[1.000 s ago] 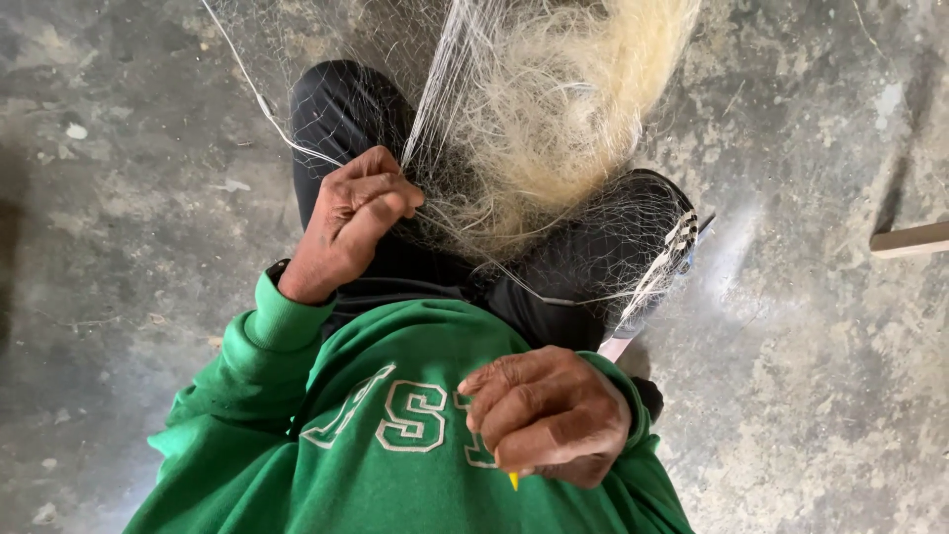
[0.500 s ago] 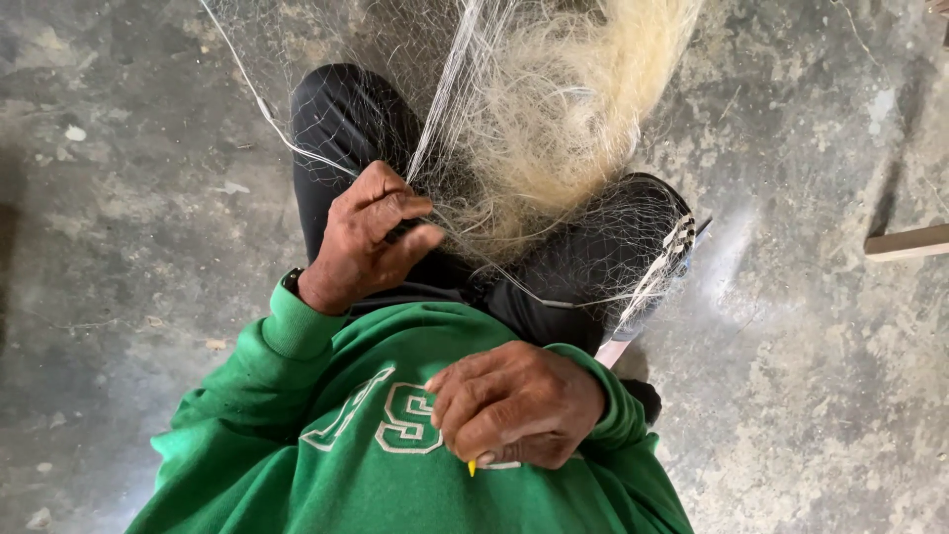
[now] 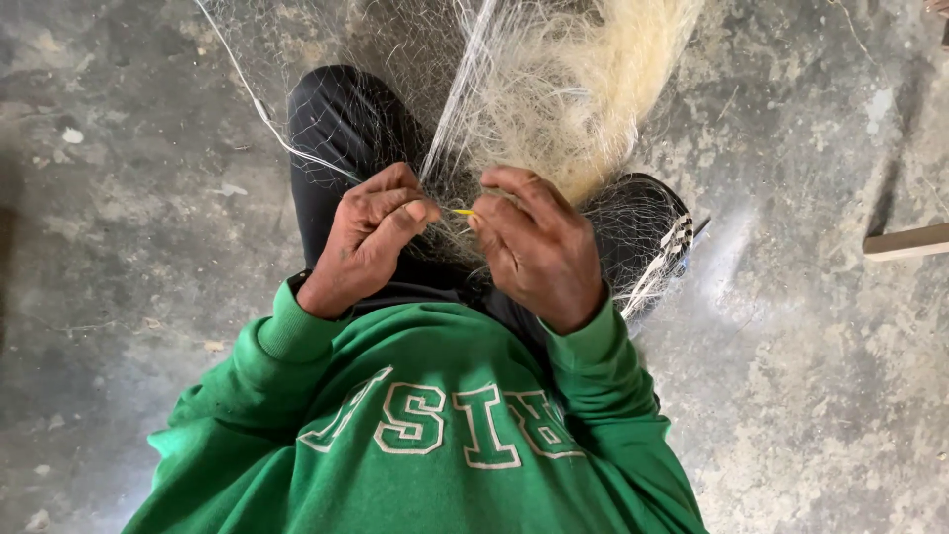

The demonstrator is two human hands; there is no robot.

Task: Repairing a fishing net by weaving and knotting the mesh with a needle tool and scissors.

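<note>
A fine pale fishing net hangs bunched in front of me and drapes over my black trousers. My left hand pinches a fold of the net's mesh just left of the bunch. My right hand is closed around a thin yellow netting needle, whose tip pokes out toward the left hand. The two hands are nearly touching over my lap. My green sweatshirt sleeves fill the lower view.
Rough grey concrete floor lies all around. A white cord runs from the net up to the top left. A wooden strip lies at the right edge. A striped sandal shows by my right knee.
My right hand has risen from my chest up to the net with the yellow needle, meeting the left hand. The left hand kept its grip on the mesh.
</note>
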